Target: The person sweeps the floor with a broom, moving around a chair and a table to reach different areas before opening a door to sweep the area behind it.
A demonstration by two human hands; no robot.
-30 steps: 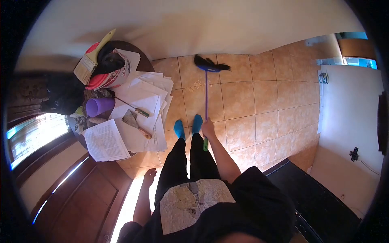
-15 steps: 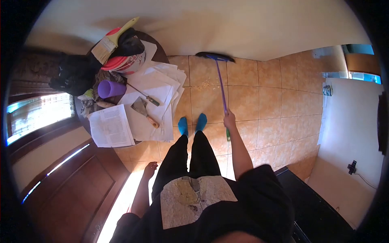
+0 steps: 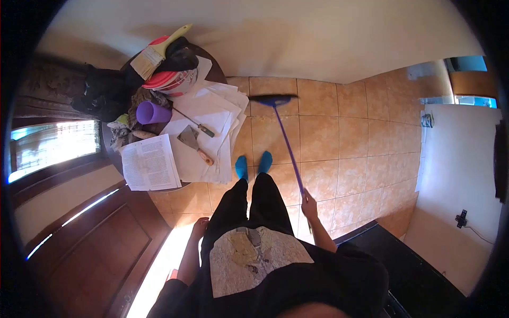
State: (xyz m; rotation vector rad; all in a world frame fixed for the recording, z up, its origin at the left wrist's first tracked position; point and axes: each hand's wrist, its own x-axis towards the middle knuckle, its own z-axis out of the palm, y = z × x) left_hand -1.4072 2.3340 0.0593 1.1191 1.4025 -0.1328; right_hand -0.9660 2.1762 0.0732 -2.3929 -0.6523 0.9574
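Note:
My right hand (image 3: 309,204) grips the purple handle of a broom (image 3: 287,140). The broom's dark head (image 3: 273,99) rests on the tan tiled floor (image 3: 339,138) ahead of my blue-socked feet (image 3: 253,164), a short way off the cream wall. My left hand (image 3: 199,228) hangs at my side beside my black trouser leg, fingers loosely curled and holding nothing. I stand upright with the broom slanting from my right side forward and left.
A round table (image 3: 209,69) at my left holds white papers, a purple cup (image 3: 152,113), a scraper (image 3: 193,143), a screwdriver, a wide paintbrush (image 3: 154,50) and a bucket. A wooden door (image 3: 90,249) is at lower left. A white wall and a dark unit stand right.
My right hand has pulled back toward my body, drawing the broom head away from the wall toward my feet. The left hand stays at my side.

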